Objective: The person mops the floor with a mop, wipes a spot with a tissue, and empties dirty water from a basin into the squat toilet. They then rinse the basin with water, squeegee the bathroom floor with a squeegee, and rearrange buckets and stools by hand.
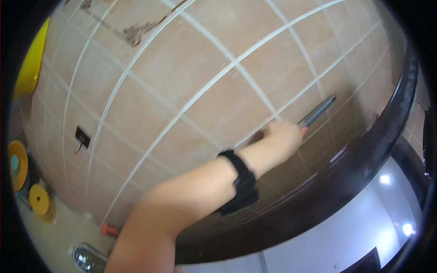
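From the bottom edge my bare left arm reaches up and to the right, a black band (240, 182) round its wrist end. My left hand (284, 139) is closed on a long, narrow grey tool (320, 110), which sticks out to the upper right beyond the fingers. The hand is close to the beige tiled surface (205, 59); whether the tool touches it I cannot tell. Motion blurs the hand, and its fingers are partly hidden. My right hand is not in view.
A dark curved edge (314, 198) runs along the right and bottom. At the left are a yellow object (34, 63), a black wall box (83, 136), an orange-yellow round container (18, 179) and yellow discs (40, 200). Lower down are an orange-red item (109, 230) and a shiny metal object (86, 259).
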`<action>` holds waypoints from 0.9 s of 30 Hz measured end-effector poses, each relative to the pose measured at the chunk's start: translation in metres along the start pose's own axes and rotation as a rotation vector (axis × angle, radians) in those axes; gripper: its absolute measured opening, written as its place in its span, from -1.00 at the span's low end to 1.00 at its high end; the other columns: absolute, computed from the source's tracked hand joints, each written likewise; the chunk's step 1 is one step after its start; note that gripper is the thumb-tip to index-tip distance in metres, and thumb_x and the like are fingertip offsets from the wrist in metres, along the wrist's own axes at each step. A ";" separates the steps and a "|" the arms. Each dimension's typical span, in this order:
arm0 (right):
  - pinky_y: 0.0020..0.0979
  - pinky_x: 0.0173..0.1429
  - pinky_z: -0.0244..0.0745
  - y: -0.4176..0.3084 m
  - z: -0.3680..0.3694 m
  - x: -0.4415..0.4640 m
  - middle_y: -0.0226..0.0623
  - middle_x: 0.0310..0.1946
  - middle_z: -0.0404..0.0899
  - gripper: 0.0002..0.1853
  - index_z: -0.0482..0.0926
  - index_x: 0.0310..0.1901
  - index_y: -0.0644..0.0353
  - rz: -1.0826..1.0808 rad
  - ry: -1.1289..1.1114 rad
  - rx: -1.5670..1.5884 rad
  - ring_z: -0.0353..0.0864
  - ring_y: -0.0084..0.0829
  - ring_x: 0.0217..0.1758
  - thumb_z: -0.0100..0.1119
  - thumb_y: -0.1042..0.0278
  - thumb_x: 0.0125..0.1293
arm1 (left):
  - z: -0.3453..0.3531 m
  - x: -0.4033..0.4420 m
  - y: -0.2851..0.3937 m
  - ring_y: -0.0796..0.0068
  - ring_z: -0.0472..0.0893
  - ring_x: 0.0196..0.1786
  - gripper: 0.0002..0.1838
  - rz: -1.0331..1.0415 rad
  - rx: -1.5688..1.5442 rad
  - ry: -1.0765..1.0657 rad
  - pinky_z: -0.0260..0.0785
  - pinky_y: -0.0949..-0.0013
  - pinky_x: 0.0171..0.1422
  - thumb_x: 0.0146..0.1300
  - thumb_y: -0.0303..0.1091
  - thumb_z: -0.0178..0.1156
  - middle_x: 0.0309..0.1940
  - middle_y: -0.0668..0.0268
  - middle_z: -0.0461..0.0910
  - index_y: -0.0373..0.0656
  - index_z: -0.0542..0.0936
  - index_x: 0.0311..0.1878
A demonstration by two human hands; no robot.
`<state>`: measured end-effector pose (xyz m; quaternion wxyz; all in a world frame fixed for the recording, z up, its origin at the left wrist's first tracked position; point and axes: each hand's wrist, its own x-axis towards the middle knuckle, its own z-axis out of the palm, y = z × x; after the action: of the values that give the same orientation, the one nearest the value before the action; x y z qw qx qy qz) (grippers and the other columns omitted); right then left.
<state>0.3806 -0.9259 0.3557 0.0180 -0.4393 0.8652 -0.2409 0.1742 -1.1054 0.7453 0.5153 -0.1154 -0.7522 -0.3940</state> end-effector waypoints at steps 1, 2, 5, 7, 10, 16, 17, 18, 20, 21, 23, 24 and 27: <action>-0.19 -0.35 0.32 0.014 0.006 -0.009 -0.13 -0.48 0.46 -0.83 0.48 -0.44 0.22 0.028 -0.022 -0.019 0.41 -0.11 -0.42 0.19 0.34 -0.06 | 0.008 -0.004 -0.007 0.08 0.57 -0.49 -0.37 0.034 0.113 0.096 0.40 0.08 -0.36 0.28 0.04 -0.28 -0.62 0.03 0.53 -0.28 0.57 -0.57; -0.23 -0.41 0.31 0.023 0.003 -0.005 -0.18 -0.54 0.44 -0.84 0.49 -0.49 0.16 -0.053 0.002 -0.029 0.42 -0.15 -0.47 0.20 0.28 -0.05 | -0.012 -0.012 -0.015 0.11 0.56 -0.51 -0.40 0.086 0.057 -0.103 0.39 0.08 -0.36 0.27 0.06 -0.25 -0.61 0.05 0.53 -0.24 0.57 -0.54; -0.27 -0.41 0.31 -0.001 -0.022 0.017 -0.23 -0.53 0.45 -0.85 0.52 -0.45 0.15 -0.021 -0.157 -0.137 0.42 -0.19 -0.46 0.21 0.30 -0.07 | -0.076 -0.070 -0.058 0.35 0.48 -0.51 -0.59 -0.312 -0.285 -0.590 0.34 0.30 -0.36 0.12 0.00 -0.03 -0.60 0.22 0.47 -0.19 0.55 -0.35; -0.27 -0.36 0.31 0.008 -0.017 0.022 -0.19 -0.51 0.44 -0.86 0.51 -0.44 0.17 -0.139 -0.040 -0.163 0.43 -0.17 -0.42 0.20 0.35 -0.06 | -0.121 -0.117 -0.085 0.42 0.51 -0.48 -0.50 -0.646 -0.215 -0.762 0.38 0.38 -0.35 0.08 0.07 0.03 -0.58 0.22 0.48 -0.28 0.52 -0.30; -0.29 -0.38 0.30 0.013 -0.013 0.033 -0.21 -0.55 0.41 -0.86 0.48 -0.47 0.17 -0.167 0.090 -0.043 0.41 -0.21 -0.45 0.22 0.34 -0.05 | -0.195 -0.229 -0.118 0.34 0.57 -0.59 -0.32 -1.005 -0.068 -0.589 0.47 0.38 -0.49 0.19 0.17 -0.17 -0.62 0.09 0.54 -0.40 0.52 -0.54; -0.32 -0.40 0.28 0.002 -0.016 0.026 -0.29 -0.54 0.38 -0.86 0.44 -0.36 0.18 -0.210 0.165 0.014 0.37 -0.28 -0.47 0.13 0.33 0.10 | -0.273 -0.626 -0.088 0.47 0.45 -0.73 -0.50 -1.654 0.062 -0.014 0.31 0.39 -0.65 0.25 -0.01 -0.16 -0.74 0.28 0.48 -0.21 0.48 -0.59; -0.32 -0.37 0.29 0.004 -0.016 0.027 -0.27 -0.49 0.39 -0.84 0.44 -0.31 0.20 -0.235 0.155 0.019 0.37 -0.27 -0.43 0.12 0.33 0.10 | -0.273 -0.681 -0.051 0.45 0.47 -0.69 -0.53 -1.791 0.075 0.000 0.33 0.37 -0.62 0.25 -0.01 -0.16 -0.70 0.27 0.48 -0.19 0.47 -0.56; -0.31 -0.33 0.30 0.008 -0.014 0.027 -0.24 -0.44 0.40 -0.81 0.43 -0.26 0.21 -0.269 0.149 0.026 0.38 -0.25 -0.39 0.11 0.34 0.11 | -0.265 -0.721 -0.008 0.44 0.49 -0.65 -0.54 -1.956 0.037 0.131 0.37 0.36 -0.57 0.24 -0.03 -0.15 -0.69 0.26 0.48 -0.18 0.47 -0.57; -0.30 -0.24 0.30 0.008 -0.008 0.023 -0.18 -0.31 0.41 -0.73 0.41 -0.15 0.24 -0.375 0.184 0.054 0.38 -0.21 -0.28 0.09 0.34 0.12 | -0.239 -0.806 0.076 0.37 0.55 -0.56 -0.61 -2.159 -0.066 0.612 0.41 0.33 -0.47 0.21 -0.06 -0.14 -0.54 0.22 0.53 -0.24 0.46 -0.36; -0.29 -0.18 0.29 0.007 -0.007 0.021 -0.14 -0.24 0.40 -0.69 0.39 -0.11 0.26 -0.446 0.230 0.071 0.38 -0.18 -0.22 0.08 0.35 0.12 | -0.223 -0.837 0.116 0.36 0.55 -0.53 -0.62 -2.190 -0.062 0.760 0.42 0.32 -0.44 0.20 -0.07 -0.14 -0.50 0.21 0.54 -0.24 0.44 -0.31; -0.22 0.05 0.20 0.018 -0.002 0.016 -0.08 -0.02 0.33 -0.59 0.32 0.01 0.28 -0.573 0.273 0.106 0.32 -0.11 -0.01 0.07 0.40 0.09 | -0.176 -0.874 0.177 0.34 0.56 -0.49 -0.63 -2.193 -0.060 1.053 0.43 0.31 -0.39 0.20 -0.09 -0.13 -0.47 0.21 0.54 -0.24 0.43 -0.27; -0.21 0.06 0.18 0.022 -0.003 0.015 -0.09 -0.02 0.33 -0.60 0.33 0.00 0.28 -0.621 0.288 0.121 0.32 -0.12 0.00 0.07 0.40 0.08 | -0.153 -0.880 0.203 0.34 0.56 -0.47 -0.65 -2.159 -0.047 1.203 0.43 0.30 -0.37 0.20 -0.10 -0.13 -0.48 0.22 0.54 -0.24 0.43 -0.27; -0.14 0.16 0.08 0.030 0.000 0.011 -0.17 -0.03 0.36 -0.66 0.39 -0.07 0.23 -0.719 0.320 0.203 0.29 -0.18 0.07 0.07 0.45 0.06 | -0.085 -0.901 0.242 0.34 0.56 -0.43 -0.68 -2.009 -0.078 1.518 0.44 0.29 -0.34 0.21 -0.12 -0.11 -0.48 0.23 0.53 -0.21 0.43 -0.29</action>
<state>0.3513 -0.9194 0.3450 -0.1589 -0.6669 0.6202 -0.3813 0.7709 -0.7959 0.0928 0.2869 0.7464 -0.0108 -0.6003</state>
